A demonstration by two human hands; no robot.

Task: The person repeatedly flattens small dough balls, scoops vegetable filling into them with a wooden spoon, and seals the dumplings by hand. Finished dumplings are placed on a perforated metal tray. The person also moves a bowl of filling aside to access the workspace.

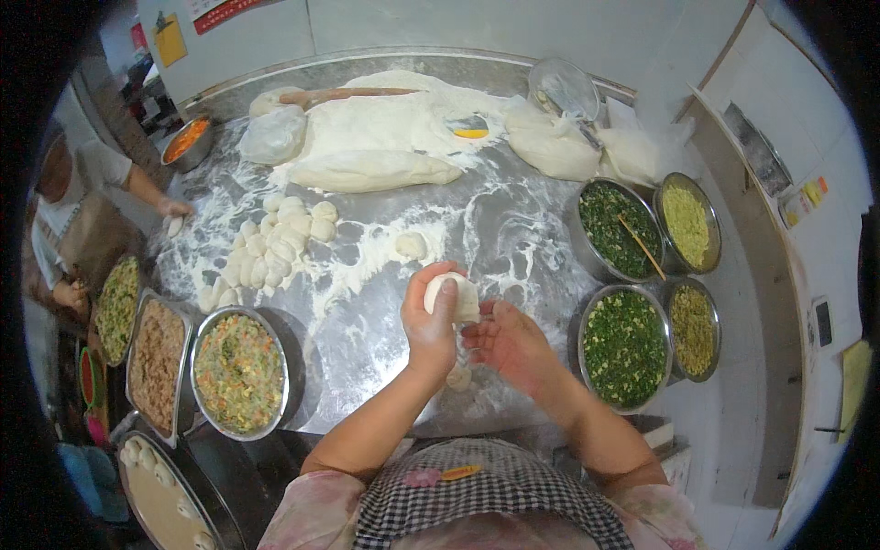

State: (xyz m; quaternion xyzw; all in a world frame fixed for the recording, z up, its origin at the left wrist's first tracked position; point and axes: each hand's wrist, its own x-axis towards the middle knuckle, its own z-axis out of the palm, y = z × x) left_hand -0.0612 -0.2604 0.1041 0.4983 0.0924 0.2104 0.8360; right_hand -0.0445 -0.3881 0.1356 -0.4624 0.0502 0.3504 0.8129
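Note:
My left hand (427, 331) holds a white piece of dough (459, 297) above the floured metal table, its thumb pressed over the front. To the right, my right hand (514, 342) has fingers spread and slightly curled, close to the dough's lower right side; it looks blurred and holds nothing I can see. Beneath the hands, a small dough piece (458, 378) lies partly hidden on the table. Just beyond them sits a flattened dough round (410, 245). Several small dough pieces (265, 247) cluster on flour to the left.
A long dough roll (375, 170) and a rolling pin (350, 94) lie at the back. Bowls of chopped green filling (625, 347) stand right; a vegetable filling bowl (238, 371) and a minced filling tray (159, 361) stand left. Another person's hand (174, 207) is at the left edge.

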